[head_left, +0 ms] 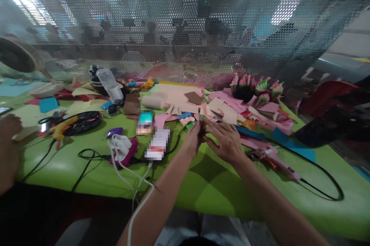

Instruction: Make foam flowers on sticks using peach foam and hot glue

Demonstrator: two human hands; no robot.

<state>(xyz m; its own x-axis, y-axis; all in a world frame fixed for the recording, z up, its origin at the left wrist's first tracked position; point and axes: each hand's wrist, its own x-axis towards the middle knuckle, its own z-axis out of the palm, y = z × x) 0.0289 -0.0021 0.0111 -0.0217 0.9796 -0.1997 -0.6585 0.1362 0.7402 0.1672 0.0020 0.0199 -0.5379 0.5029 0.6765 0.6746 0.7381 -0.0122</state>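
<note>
My left hand is closed, its fingers wrapped around a small paper craft piece that looks like an ice-cream cone with a pink and green top. Most of this piece is hidden by the fingers. My right hand reaches in from the right with fingers stretched out and thumb apart, its fingertips close to or touching the piece. Both hands hover over the green table. Similar paper ice-cream cones stand in a cluster at the back right.
A pink glue gun lies right, its cord looping outward. Left of my arms are two phones, a purple power adapter and white cables. Paper sheets cover the back. A yellow glue gun and another person's hand are far left.
</note>
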